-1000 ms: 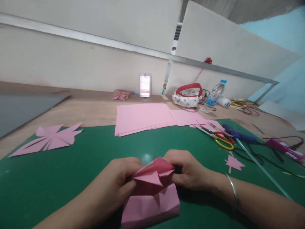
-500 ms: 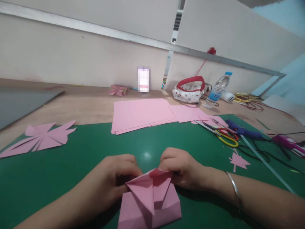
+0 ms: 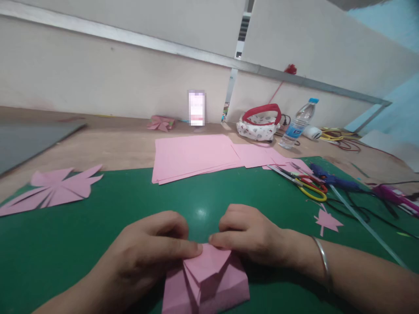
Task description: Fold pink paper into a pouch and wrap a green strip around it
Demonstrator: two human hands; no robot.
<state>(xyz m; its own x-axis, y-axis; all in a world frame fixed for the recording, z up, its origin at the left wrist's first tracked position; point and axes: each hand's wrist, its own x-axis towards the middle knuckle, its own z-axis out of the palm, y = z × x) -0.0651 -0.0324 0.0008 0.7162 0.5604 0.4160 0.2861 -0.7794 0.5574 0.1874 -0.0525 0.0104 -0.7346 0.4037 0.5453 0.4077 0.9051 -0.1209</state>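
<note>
A folded pink paper piece (image 3: 209, 281) lies on the green cutting mat (image 3: 98, 226) right in front of me. My left hand (image 3: 147, 253) presses its upper left corner flat, with the index finger stretched across the top fold. From the other side, my right hand (image 3: 252, 237), with a silver bangle on the wrist, pinches the upper right corner with its fingertips. A pointed flap lies folded down over the middle of the paper.
A stack of pink sheets (image 3: 193, 157) lies at the mat's far edge. A cut pink flower shape (image 3: 55, 187) is at the left. Scissors (image 3: 307, 183), a blue glue gun (image 3: 330, 179), cables, a small pink scrap (image 3: 328, 221), a water bottle (image 3: 297, 124) and a pouch (image 3: 260, 124) sit at the right.
The raised flap of the pink paper has been folded down and flattened. Both hands moved lower and now press on the fold.
</note>
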